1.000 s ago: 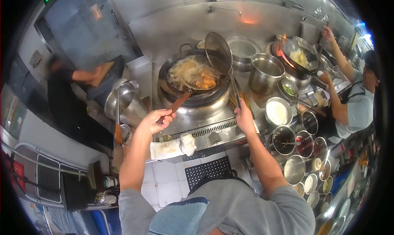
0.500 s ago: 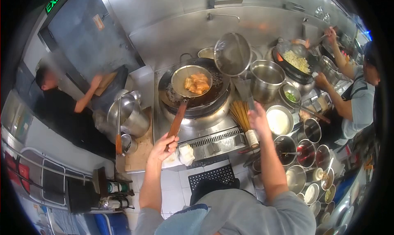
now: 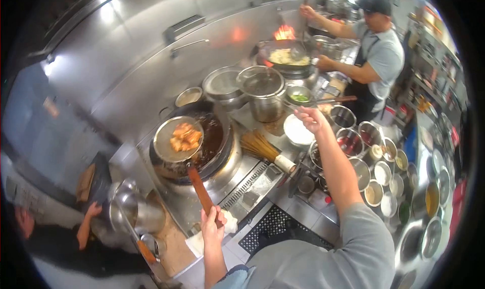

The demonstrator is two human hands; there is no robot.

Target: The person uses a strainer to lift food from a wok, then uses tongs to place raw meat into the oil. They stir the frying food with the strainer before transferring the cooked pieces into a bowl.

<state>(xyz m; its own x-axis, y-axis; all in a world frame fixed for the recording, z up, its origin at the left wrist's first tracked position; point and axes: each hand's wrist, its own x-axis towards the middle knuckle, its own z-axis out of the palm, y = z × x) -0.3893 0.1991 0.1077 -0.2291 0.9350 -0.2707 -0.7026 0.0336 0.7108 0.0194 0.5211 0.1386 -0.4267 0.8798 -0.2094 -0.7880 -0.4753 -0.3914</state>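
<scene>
My left hand (image 3: 213,224) is wrapped round the wooden handle of a strainer (image 3: 162,143). Browned fried pieces (image 3: 185,137) lie in its bowl, above a wok of dark oil (image 3: 219,130). Out to the right, my right hand (image 3: 312,119) has its fingers closed on the thin handle of a second round strainer (image 3: 260,81), whose disc is over a tall metal pot (image 3: 266,109). Beneath that hand are a bowl of white contents (image 3: 298,130) and a small pan with green pieces (image 3: 299,94).
A co-worker (image 3: 384,57) at the upper right tends a flaming wok (image 3: 283,57). Another person's arm (image 3: 87,226) is at the lower left, near a large pot (image 3: 144,216). Brown sticks (image 3: 258,145) lie on the stove edge. Several sauce containers (image 3: 359,173) stand on the right.
The view has swung right. The second strainer has gone from raised beside the wok to over the tall pot. Flames now rise behind the co-worker's wok. My left hand still holds its strainer.
</scene>
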